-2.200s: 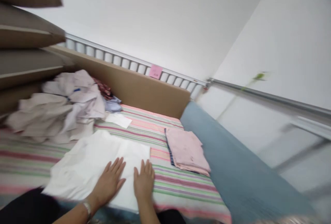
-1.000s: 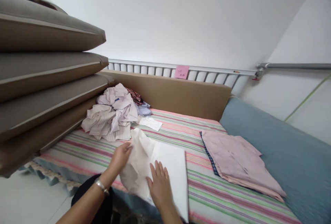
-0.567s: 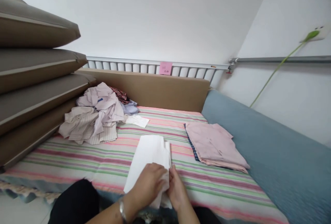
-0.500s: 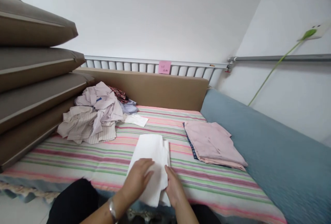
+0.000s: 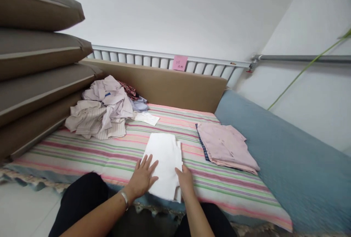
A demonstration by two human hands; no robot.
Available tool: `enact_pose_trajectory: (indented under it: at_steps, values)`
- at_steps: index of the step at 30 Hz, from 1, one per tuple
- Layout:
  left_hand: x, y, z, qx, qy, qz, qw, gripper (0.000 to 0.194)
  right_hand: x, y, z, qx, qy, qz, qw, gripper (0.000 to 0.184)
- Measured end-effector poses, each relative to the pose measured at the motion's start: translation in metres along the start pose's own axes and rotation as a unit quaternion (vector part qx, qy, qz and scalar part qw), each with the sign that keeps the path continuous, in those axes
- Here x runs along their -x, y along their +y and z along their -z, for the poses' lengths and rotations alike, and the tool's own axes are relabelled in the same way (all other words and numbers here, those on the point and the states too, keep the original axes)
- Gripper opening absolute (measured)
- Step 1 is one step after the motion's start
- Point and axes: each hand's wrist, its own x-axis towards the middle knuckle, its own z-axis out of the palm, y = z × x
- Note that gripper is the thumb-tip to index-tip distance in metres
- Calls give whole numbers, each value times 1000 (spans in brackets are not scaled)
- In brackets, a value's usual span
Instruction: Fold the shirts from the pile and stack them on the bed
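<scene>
A white garment [image 5: 164,156] lies folded into a narrow rectangle on the striped sheet [image 5: 82,153], near the bed's front edge. My left hand [image 5: 142,176] rests flat on its near left part, fingers spread. At the garment's near right corner, my right hand [image 5: 185,178] touches the edge with the fingers on the cloth. Neither hand has hold of anything.
A stack of folded pink clothes [image 5: 226,144] lies to the right. A loose heap of pale shirts [image 5: 104,109] sits at the back left, with a small white piece [image 5: 146,118] beside it. Brown cushions [image 5: 38,61] are piled on the left. A blue mattress [image 5: 274,153] runs along the right wall.
The white garment, spread wide earlier, has been folded from the left into a narrow rectangle. Both hands have gone from gripping its near end to lying flat on it.
</scene>
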Motion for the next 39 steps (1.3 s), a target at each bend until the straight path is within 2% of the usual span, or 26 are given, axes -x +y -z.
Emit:
enact_pose_trajectory:
  at_steps: [2, 5, 6, 8, 10, 11, 13, 17, 21, 23, 26, 27, 28, 30, 31, 32, 34, 36, 37, 39]
  values:
    - [2, -4, -1, 39, -1, 0, 999, 57, -1, 3, 5, 7, 3, -3, 1000, 44]
    - [1, -16, 5, 198, 14, 43, 979, 55, 7, 15, 18, 4, 41, -28, 999, 59]
    - [-1, -22, 9, 275, 26, 92, 957, 55, 12, 22, 23, -16, 54, -49, 997, 62]
    - [-12, -33, 18, 419, 42, 224, 879, 56, 26, 34, 33, -89, 78, -103, 988, 67]
    - [-28, -43, 28, 501, 30, 331, 799, 57, 42, 42, 39, -163, 75, -158, 971, 69]
    - [-37, -47, 32, 519, 18, 361, 774, 56, 49, 43, 39, -189, 60, -177, 964, 69]
    - [-57, -52, 36, 529, -6, 383, 757, 49, 60, 40, 34, -202, 19, -200, 958, 69]
    - [-90, -46, 30, 545, -42, 410, 730, 28, 65, 23, 15, -133, -13, -226, 965, 65]
    - [-96, -37, 26, 587, -9, 389, 710, 25, 56, 7, 4, -80, -55, -171, 980, 55]
    - [-88, -39, 32, 611, 32, 373, 697, 26, 46, -6, 6, -41, -61, -115, 991, 49]
    - [-63, -44, 49, 627, 109, 369, 677, 33, 20, -40, 10, 27, -87, -20, 996, 39]
    - [-52, -44, 54, 636, 137, 380, 658, 35, 8, -54, 9, 43, -100, 4, 994, 36]
    - [-41, -42, 58, 653, 164, 393, 626, 34, -6, -68, 7, 50, -112, 22, 992, 34]
    - [-18, -33, 63, 697, 192, 431, 539, 29, -33, -95, -1, 65, -126, 63, 988, 28]
    - [-7, -26, 63, 719, 178, 452, 498, 26, -45, -105, -7, 69, -122, 82, 987, 27]
    - [4, -19, 63, 738, 141, 466, 468, 21, -55, -113, -13, 71, -111, 98, 986, 28]
    - [25, -10, 61, 753, 23, 477, 452, 19, -65, -118, -21, 68, -75, 118, 988, 34]
    - [45, -13, 62, 744, -97, 468, 467, 27, -64, -106, -24, 60, -39, 119, 990, 42]
    - [54, -20, 64, 734, -137, 458, 482, 32, -59, -95, -23, 56, -26, 113, 992, 44]
    - [68, -44, 69, 703, -158, 452, 526, 39, -45, -66, -18, 45, -7, 87, 995, 45]
